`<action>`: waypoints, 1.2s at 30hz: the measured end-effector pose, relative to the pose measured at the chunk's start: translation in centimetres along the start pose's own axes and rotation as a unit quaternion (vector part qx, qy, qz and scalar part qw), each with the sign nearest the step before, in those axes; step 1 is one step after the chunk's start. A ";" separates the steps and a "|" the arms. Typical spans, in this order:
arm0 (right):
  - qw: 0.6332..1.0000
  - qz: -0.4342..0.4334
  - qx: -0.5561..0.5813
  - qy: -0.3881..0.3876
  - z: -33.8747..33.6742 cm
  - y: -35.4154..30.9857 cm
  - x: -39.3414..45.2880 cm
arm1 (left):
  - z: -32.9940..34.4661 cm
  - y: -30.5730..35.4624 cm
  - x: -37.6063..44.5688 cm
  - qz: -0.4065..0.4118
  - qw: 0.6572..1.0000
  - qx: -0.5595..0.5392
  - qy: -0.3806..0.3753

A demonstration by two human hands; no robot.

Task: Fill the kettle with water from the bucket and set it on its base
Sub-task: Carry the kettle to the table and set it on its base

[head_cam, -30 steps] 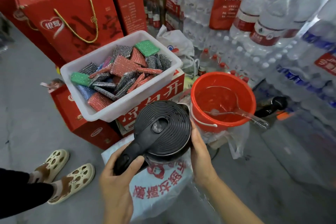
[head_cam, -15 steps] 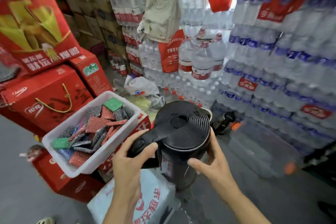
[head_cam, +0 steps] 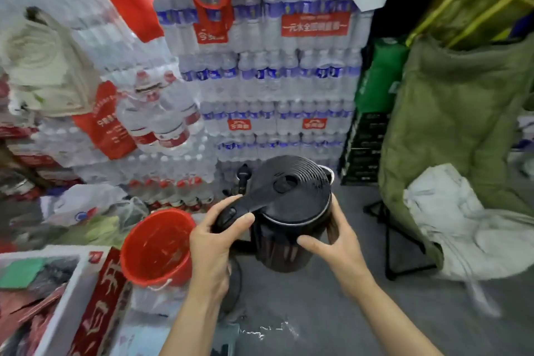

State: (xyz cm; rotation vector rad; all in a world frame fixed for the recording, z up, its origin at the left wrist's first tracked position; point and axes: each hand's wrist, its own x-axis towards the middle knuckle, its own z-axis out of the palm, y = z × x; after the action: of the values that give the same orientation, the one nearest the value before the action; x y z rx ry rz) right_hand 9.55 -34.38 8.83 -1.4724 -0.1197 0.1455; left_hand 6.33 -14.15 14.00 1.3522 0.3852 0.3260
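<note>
Bare grey floor (head_cam: 332,312) ahead-right, red bucket (head_cam: 157,248) close left, stacked water bottles (head_cam: 274,87) walling behind

kettle (head_cam: 291,211) black, ridged lid | bucket (head_cam: 157,246) red | floor (head_cam: 361,312) grey
</note>
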 end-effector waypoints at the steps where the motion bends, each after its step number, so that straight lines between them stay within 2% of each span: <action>1: 1.000 0.001 0.002 0.029 -1.3 0.0 -0.5 | 1.5 -0.4 0.1 -0.004 1.000 0.003 -0.030; 7: 0.985 0.002 0.004 0.175 -9.1 0.9 -4.3 | 10.1 -3.8 -0.7 -0.023 0.985 0.025 -0.172; 16: 0.932 -0.002 0.057 0.358 -21.4 1.1 -10.6 | 25.0 -8.6 -4.3 -0.075 0.938 0.067 -0.331; 23: 0.888 -0.027 0.040 0.457 -32.9 -0.1 -15.1 | 38.5 -11.3 -9.8 -0.106 0.901 0.061 -0.416; 30: 0.856 -0.066 0.036 0.511 -43.9 -3.1 -18.9 | 51.5 -13.0 -16.4 -0.112 0.852 0.039 -0.509; 36: 0.821 -0.080 0.030 0.565 -52.9 -4.1 -20.6 | 62.3 -15.0 -20.1 -0.126 0.817 0.044 -0.560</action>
State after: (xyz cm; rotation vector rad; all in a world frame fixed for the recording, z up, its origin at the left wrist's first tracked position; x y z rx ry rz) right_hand -1.67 -90.19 8.02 -1.2690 0.7233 -0.8626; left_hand 16.44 -80.46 11.60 1.3350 -0.4267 -0.7280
